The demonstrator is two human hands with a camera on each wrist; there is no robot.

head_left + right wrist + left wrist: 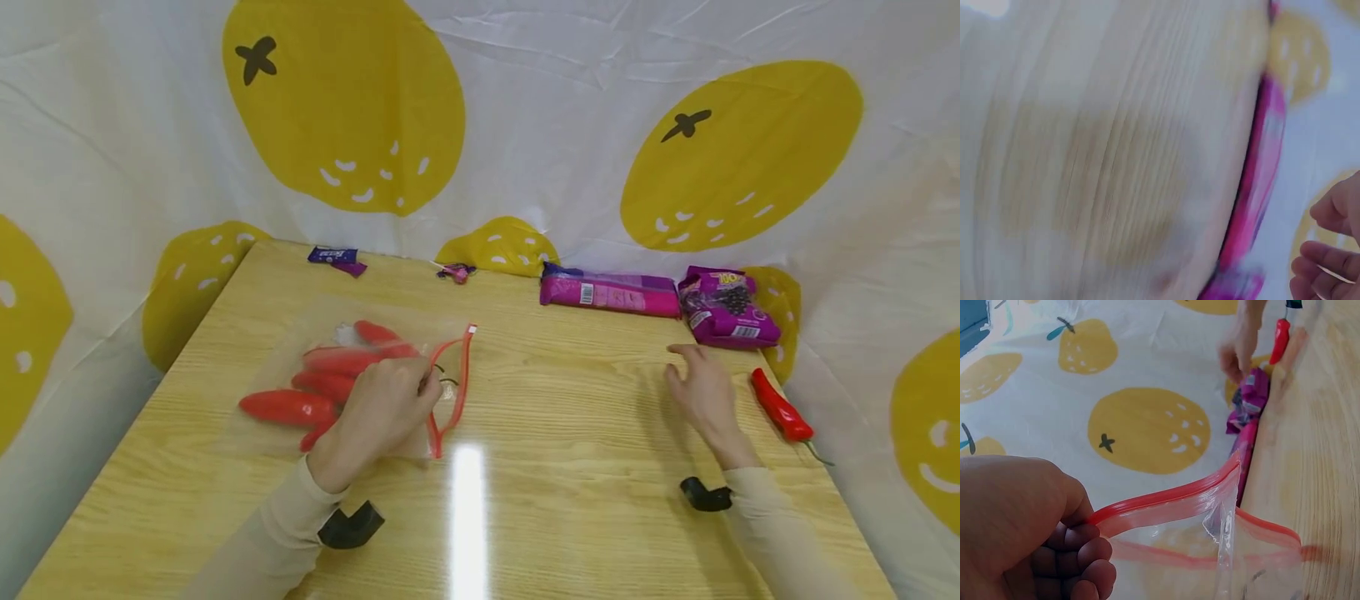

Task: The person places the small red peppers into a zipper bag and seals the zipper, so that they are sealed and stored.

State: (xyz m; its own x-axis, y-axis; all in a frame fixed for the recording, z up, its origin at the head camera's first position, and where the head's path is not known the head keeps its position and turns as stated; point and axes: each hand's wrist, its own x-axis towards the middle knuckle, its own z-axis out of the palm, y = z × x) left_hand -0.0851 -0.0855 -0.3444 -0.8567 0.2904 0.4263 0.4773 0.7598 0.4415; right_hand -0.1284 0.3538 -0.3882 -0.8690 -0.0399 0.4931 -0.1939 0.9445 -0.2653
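My left hand (386,404) grips the edge of a clear zip bag (462,375) with a red seal strip. In the left wrist view the thumb and fingers of the left hand (1035,525) pinch that red strip, and the bag's mouth gapes. Several red chili peppers (288,407) lie inside the bag, partly hidden behind the hand. Over the right side of the table hovers my right hand (705,398), holding nothing, its fingers loosely bent. A single red chili pepper (780,408) lies to its right, green stem toward me.
A puffy purple packet (723,310) and a long purple packet (611,293) lie along the table's back edge. Farther left are a small pink-and-purple item (457,273) and a dark blue wrapper (332,255). A fruit-print cloth (540,125) hangs behind the wooden table (555,467).
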